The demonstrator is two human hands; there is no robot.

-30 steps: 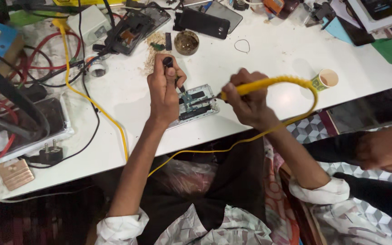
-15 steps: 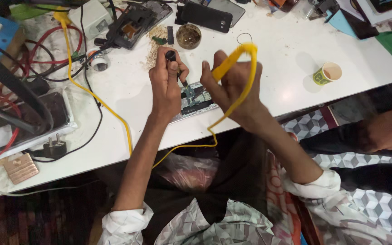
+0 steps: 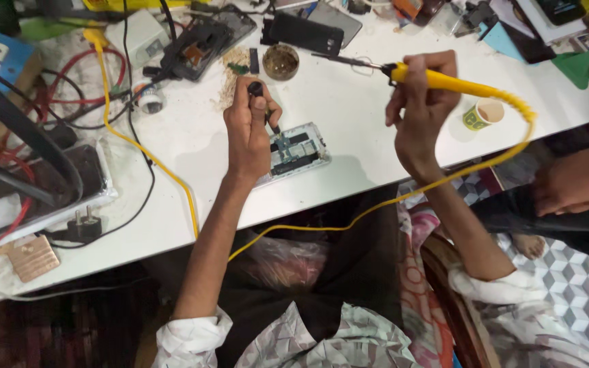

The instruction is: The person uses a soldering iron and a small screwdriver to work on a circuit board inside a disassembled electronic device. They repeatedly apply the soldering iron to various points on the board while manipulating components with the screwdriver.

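The left hand (image 3: 248,133) was stretched forward from a bent elbow, its sleeve rolled up, the fingers curled shut around a small dark-handled tool (image 3: 262,102) that it held upright like a pen. The tip of that tool pointed down onto the opened phone (image 3: 294,153), which lay flat on the white counter (image 3: 363,116) just to the right of the knuckles, touching or nearly touching the heel of the hand.

The right hand (image 3: 420,102) was lifted clear of the counter, wrist cocked upward, fingers wrapped tight round the yellow handle of a soldering iron (image 3: 444,82). The iron lay almost level in the air, its thin metal tip aimed to the left toward a small round tin (image 3: 281,61) with a brownish filling, near the far edge of the counter. From the back of the handle a yellow cord (image 3: 444,180) looped down past the counter edge and ran across the person's lap.

The phone sat between the two hands, close under the left one and well below and to the left of the raised right one. A small paper cup (image 3: 483,114) stood just right of the right wrist. Another person's hand (image 3: 567,191) rested at the right edge.
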